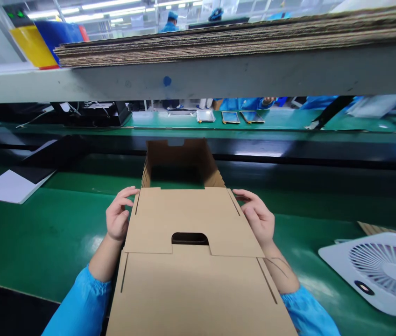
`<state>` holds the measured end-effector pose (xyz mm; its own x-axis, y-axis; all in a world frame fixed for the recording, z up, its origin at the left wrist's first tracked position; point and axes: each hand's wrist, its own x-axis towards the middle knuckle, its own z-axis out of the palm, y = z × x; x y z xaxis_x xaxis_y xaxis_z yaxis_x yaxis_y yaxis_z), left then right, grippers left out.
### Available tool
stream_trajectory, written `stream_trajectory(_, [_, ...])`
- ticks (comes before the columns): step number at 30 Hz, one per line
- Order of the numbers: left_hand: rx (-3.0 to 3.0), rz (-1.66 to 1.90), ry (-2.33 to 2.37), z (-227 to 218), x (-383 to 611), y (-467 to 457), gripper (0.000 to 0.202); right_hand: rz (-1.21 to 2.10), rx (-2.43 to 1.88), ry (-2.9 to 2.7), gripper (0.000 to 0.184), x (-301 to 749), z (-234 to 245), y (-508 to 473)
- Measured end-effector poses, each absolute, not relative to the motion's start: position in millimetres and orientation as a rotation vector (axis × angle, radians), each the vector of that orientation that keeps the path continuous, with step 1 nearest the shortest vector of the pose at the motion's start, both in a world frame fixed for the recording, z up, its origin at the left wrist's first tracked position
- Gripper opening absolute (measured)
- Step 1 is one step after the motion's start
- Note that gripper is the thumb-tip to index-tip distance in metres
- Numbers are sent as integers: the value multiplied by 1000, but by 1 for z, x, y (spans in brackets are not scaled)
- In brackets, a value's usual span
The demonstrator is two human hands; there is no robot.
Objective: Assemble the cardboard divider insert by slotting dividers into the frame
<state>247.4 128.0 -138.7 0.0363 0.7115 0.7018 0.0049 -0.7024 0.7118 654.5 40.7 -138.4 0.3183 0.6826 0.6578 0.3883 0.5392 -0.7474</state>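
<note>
Head camera view, looking forward and down: a brown cardboard piece (198,289) fills the lower middle, its near end running out of the frame, above a green desk (61,228). It has narrow slits along both sides and a rounded handle hole (190,239) in the middle. Just beyond its far edge, raised cardboard walls (177,154) stand around a dark gap; whether they join the nearer piece is not clear

The left hand (118,215) and the right hand (259,217) flank the cardboard near its far corners, one on each side, probably so that it stays level and straight. The fingers are loosely bent, their tips at the side edges and the palms turned inward; whether they pinch the card or only steady it, I cannot tell. Both forearms reach forward from blue sleeves (82,303), the wrists nearly straight, leaving the middle of the card uncovered

To the right, a white fan (390,275) lies on the desk, well apart from the hands, perhaps to keep the working space free. Ahead, a stack of flat cardboard (236,43) rests on a raised shelf (201,83), likely to keep it within reach
</note>
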Motion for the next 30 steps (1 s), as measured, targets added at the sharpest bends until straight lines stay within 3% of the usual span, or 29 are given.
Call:
stream_trajectory(13, [1806,1748,788,-139,245,121,34,168,-934,-1311,24,652,-142,39])
stream_trajectory(20, [1648,1606,1013,-151,242,128,50,301,-1041,-1305,48,656,-154,47])
stream_trajectory(30, [1658,1560,1167,-151,241,131,50,393,-1127,-1226,51,658,-153,48])
